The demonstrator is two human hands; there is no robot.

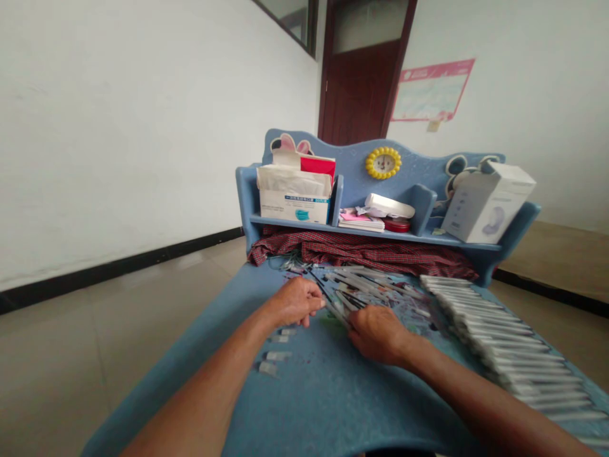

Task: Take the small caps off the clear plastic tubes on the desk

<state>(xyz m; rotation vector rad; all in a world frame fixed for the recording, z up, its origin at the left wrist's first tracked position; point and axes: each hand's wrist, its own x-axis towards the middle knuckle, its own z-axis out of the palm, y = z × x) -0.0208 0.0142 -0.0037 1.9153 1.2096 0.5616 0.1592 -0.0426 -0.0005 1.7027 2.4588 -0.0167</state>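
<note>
My left hand (297,299) rests on the blue desk (304,406) with its fingers curled into a pinch at the edge of a loose pile of pens (361,285). My right hand (375,331) lies just right of it, fingers closed round a thin dark pen (335,311) that sticks out towards the left hand. What the left fingers pinch is too small to make out. A few small clear pen caps (276,355) lie on the desk below the left wrist.
A long row of finished pens (504,343) runs down the desk's right side. A red checked cloth (361,251) lies under the blue shelf (371,231), which holds a mask box (295,193), papers and a white carton (485,203). Tiled floor lies to the left.
</note>
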